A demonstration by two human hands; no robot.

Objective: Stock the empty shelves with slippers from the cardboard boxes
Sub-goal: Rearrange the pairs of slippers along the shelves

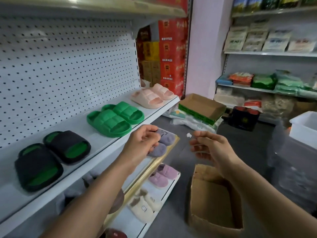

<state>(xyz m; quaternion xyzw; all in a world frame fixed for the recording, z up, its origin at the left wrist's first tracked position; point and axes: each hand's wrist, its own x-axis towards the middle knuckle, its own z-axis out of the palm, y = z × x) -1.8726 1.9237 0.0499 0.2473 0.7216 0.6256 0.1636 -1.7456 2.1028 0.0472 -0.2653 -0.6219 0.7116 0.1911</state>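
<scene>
The upper white shelf [101,143] carries a black pair of slippers with green insoles [51,157], a green pair [116,117] and a pale pink pair [152,95]. Below it, a grey-purple fluffy pair [165,142] lies on a lower shelf. My left hand [142,141] has its curled fingers on the heel end of this pair. Further down sit a lilac fluffy pair [163,176] and a cream pair [145,206]. My right hand [211,148] hovers over the floor, fingers loosely curled, nothing visible in it. Under it stands an open cardboard box [205,225]; no slippers show inside.
A flat cardboard tray [202,107] lies on white bags at the aisle's end, beside a dark box [243,119]. Clear plastic wrap [288,160] and a white tub [305,127] are on the right. Stocked shelves line the right wall; red cartons are stacked behind.
</scene>
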